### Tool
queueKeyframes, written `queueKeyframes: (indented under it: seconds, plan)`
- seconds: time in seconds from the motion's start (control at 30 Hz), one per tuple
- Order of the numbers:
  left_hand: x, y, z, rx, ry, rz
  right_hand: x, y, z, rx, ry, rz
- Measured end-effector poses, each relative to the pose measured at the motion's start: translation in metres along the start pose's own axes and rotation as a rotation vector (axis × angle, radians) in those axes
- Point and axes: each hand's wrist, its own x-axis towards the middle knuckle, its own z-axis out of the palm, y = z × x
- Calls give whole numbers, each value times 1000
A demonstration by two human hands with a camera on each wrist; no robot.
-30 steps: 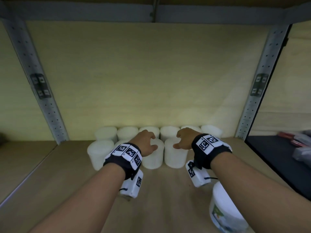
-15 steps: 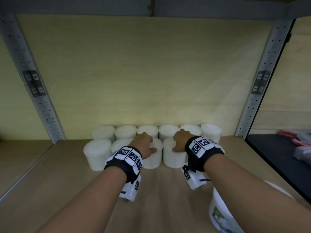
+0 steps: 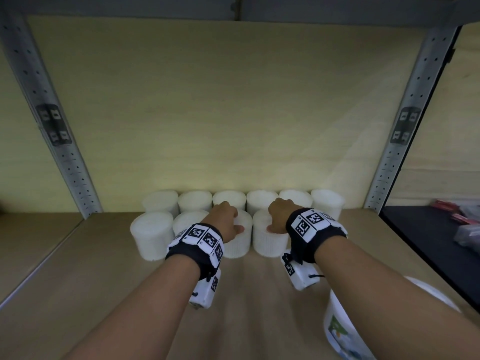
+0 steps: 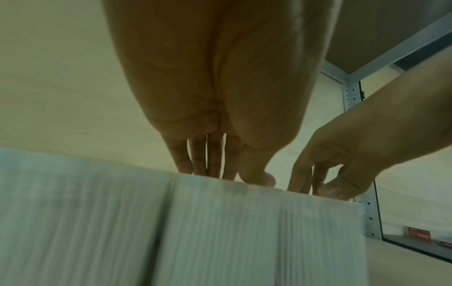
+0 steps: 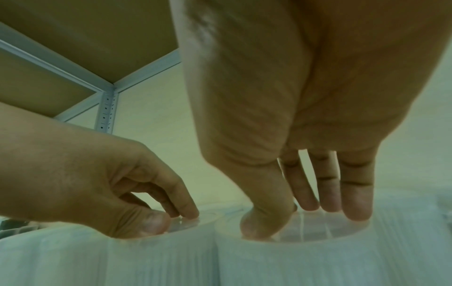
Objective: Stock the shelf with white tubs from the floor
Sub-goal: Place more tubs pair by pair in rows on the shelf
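Fingers [image 5: 357, 203] of the right hand [image 3: 279, 215] point down, nearly straight, with their tips and the thumb on the top of one white tub [image 3: 268, 236]. The fingers [image 5: 188, 211] of the left hand [image 3: 223, 219] are bent more, and their tips with the thumb touch the top of the tub [image 3: 237, 241] just beside it. Neither hand closes around a tub; they only rest or press on the lids.

Nearest to the camera, at the front right edge of the shelf [image 3: 78, 281], stands a bigger white bucket [image 3: 340, 331] with a coloured label, partly hidden under the right forearm. Further in, the front row [image 3: 153, 233] has four tubs side by side, and the two under the hands are the right ones of this row. Behind them a back row [image 3: 197, 201] of six tubs stands against the back wall of the shelf. The front row stops before the right end, so I think two places there are not yet filled.

To my judgement, the step in hand is to set these two tubs in line with the row. The next move calls for lifting both hands straight up, so the tubs do not shift, and then going down to the floor for more tubs. The floor is not visible here.
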Motion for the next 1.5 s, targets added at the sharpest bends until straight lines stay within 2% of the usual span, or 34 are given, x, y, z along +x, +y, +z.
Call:
queueKeyframes:
  seconds: [0.37,0.8,0.93,1.03,1.13,1.5]
  plan:
    - [3,-4,4,-38,16,-9,0,-1,-1,-15,-19,-21]
    - [3,-4,6,-43,18,-14,-8,9,-10,145,-93,-127]
    - [2,-3,6,-49,11,-18,-8,11,-13,198,-65,-63]
    - [1,-3,5,-52,12,-20,-8,6,-13,123,-14,13]
    - [1,-2,5,-51,9,-21,-8,2,-5,36,-51,63]
    - [2,-3,6,-40,13,-11,-10,-3,-2,13,-52,86]
